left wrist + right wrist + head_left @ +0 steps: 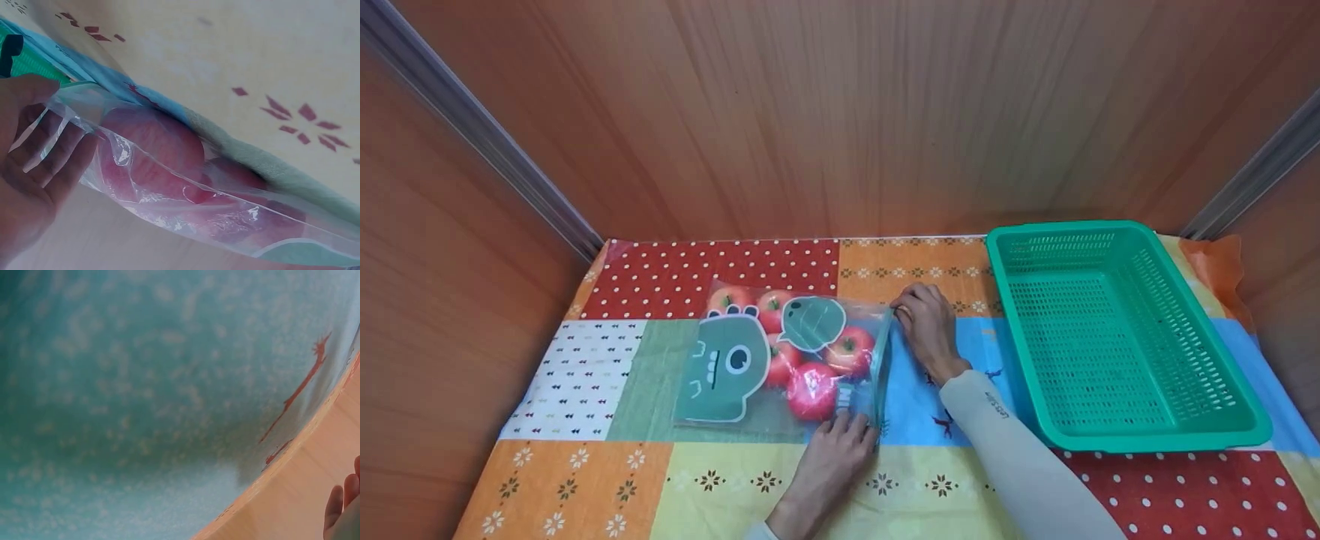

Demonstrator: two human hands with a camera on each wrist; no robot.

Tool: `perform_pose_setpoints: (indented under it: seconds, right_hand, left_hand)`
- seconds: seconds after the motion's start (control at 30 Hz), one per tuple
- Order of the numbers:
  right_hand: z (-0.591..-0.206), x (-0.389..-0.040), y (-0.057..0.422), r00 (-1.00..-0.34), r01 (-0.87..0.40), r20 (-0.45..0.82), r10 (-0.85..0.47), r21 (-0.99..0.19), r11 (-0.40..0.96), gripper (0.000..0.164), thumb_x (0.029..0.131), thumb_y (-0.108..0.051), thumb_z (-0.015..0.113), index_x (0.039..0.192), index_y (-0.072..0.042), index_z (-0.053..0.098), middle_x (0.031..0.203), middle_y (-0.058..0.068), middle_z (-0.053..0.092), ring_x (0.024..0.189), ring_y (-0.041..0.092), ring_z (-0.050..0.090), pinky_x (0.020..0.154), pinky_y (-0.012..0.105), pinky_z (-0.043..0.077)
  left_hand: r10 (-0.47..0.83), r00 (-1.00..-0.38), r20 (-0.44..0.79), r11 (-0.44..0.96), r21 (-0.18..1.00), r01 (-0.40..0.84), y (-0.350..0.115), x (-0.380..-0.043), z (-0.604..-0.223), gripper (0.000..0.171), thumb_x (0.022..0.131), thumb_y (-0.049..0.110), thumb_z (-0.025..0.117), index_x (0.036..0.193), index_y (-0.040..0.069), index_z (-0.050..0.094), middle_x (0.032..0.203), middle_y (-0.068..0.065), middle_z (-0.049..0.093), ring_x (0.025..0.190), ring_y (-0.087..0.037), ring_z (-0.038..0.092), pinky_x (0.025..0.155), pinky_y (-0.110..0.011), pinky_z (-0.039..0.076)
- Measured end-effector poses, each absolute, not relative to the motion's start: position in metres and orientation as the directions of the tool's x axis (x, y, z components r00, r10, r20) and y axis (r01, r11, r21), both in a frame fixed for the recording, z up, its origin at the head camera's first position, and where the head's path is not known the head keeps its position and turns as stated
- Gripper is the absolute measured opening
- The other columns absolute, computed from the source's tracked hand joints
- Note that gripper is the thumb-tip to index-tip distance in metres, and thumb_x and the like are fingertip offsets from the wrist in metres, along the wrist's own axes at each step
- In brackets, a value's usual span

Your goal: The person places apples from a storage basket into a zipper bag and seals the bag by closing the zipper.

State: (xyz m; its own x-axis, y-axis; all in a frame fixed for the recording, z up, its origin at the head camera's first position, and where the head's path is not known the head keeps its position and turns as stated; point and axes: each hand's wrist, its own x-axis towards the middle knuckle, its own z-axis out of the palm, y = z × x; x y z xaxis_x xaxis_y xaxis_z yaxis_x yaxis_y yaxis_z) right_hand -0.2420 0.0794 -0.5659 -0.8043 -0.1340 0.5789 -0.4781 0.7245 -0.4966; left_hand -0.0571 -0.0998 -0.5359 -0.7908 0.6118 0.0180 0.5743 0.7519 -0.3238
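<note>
A clear plastic zip bag [795, 409] with a green cartoon monster print lies flat on the patterned cloth in the head view. Inside it are several red apples [851, 351] and a pinker round fruit [812, 391]. At the bag's near right corner, my left hand [838, 454] pinches the edge; thumb and fingers also show around the plastic in the left wrist view. My right hand [924, 330] has its fingers curled at the far right corner of the bag and grips it there. Only some fingertips [350, 492] of that hand appear in the right wrist view.
A green plastic basket [1140, 442] with slotted sides stands to the right, beside my right forearm. Wooden panels [840, 112] rise behind and on both sides. An orange flap of material [1219, 270] sticks out beyond the basket's far right side.
</note>
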Motion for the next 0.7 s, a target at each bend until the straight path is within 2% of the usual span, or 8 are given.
perform_pose_setpoints:
  seconds: [0.17, 0.37, 0.47, 0.57, 0.7]
  right_hand:
    - [-0.565, -0.240, 0.082, -0.818, -0.463, 0.563, -0.119, -0.520, 0.718, 0.007, 0.096, -0.007, 0.078, 0.091, -0.009, 0.082, 0.099, 0.006, 0.071, 0.096, 0.027, 0.064, 0.084, 0.046, 0.058]
    - [-0.563, -0.238, 0.085, -0.823, -0.455, 0.557, -0.106, -0.538, 0.709, 0.006, 0.095, -0.007, 0.078, 0.091, -0.008, 0.082, 0.101, 0.008, 0.071, 0.098, 0.029, 0.064, 0.086, 0.048, 0.056]
    - [-0.561, -0.236, 0.086, -0.826, -0.450, 0.554, -0.104, -0.537, 0.714, 0.005, 0.095, -0.008, 0.079, 0.092, -0.009, 0.081, 0.102, 0.007, 0.071, 0.099, 0.029, 0.064, 0.086, 0.048, 0.057]
    - [-0.559, -0.235, 0.088, -0.829, -0.443, 0.550, -0.098, -0.540, 0.716, 0.004, 0.095, -0.008, 0.079, 0.092, -0.009, 0.081, 0.104, 0.007, 0.071, 0.100, 0.029, 0.064, 0.086, 0.048, 0.056]
    - [-0.558, -0.234, 0.091, -0.829, -0.432, 0.554, -0.083, -0.537, 0.724, 0.004, 0.094, -0.008, 0.080, 0.091, -0.010, 0.082, 0.105, 0.007, 0.071, 0.099, 0.029, 0.063, 0.086, 0.049, 0.057]
  left_hand:
    - [0.613, -0.789, 0.038, 0.770, -0.252, 0.586, -0.105, -0.054, -0.535, 0.039, 0.087, 0.022, 0.089, 0.122, 0.020, 0.074, 0.113, -0.002, 0.069, 0.104, -0.018, 0.066, 0.088, -0.032, 0.063]
    - [0.578, -0.814, 0.053, 0.811, -0.149, 0.566, -0.110, -0.051, -0.535, 0.041, 0.085, 0.014, 0.089, 0.123, 0.017, 0.073, 0.115, -0.004, 0.068, 0.105, -0.019, 0.064, 0.083, -0.033, 0.064]
    - [0.558, -0.825, 0.094, 0.830, -0.077, 0.552, -0.113, -0.050, -0.534, 0.040, 0.085, 0.010, 0.089, 0.121, 0.015, 0.074, 0.114, -0.004, 0.069, 0.103, -0.019, 0.066, 0.085, -0.033, 0.064]
    - [0.523, -0.837, 0.162, 0.844, 0.038, 0.535, -0.116, -0.050, -0.534, 0.035, 0.086, 0.005, 0.086, 0.119, 0.012, 0.075, 0.112, -0.006, 0.071, 0.100, -0.019, 0.067, 0.089, -0.034, 0.063]
    - [0.438, -0.866, 0.242, 0.831, 0.258, 0.493, -0.120, -0.050, -0.534, 0.031, 0.090, 0.002, 0.082, 0.120, 0.008, 0.076, 0.110, -0.006, 0.071, 0.100, -0.019, 0.069, 0.094, -0.037, 0.061]
